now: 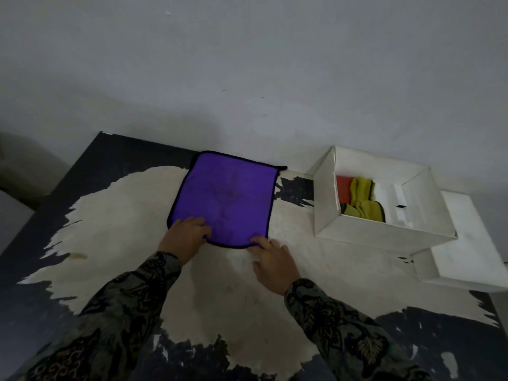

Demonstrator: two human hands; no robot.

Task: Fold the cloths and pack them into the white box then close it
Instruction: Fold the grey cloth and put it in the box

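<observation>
A purple cloth (226,195) with a dark hem lies flat on the table, spread out near the wall. My left hand (185,236) rests on its near left corner, fingers curled over the edge. My right hand (272,259) touches its near right corner, fingertips at the hem. To the right stands the open white box (324,213). Inside it lie a yellow-green cloth (362,200) and an orange-red cloth (343,188), both bunched at the left of the box.
The white box lid (464,259) lies on the table to the right of the box, partly under it. The table top (132,243) is worn, pale in the middle and dark at the edges. A grey wall stands right behind the table.
</observation>
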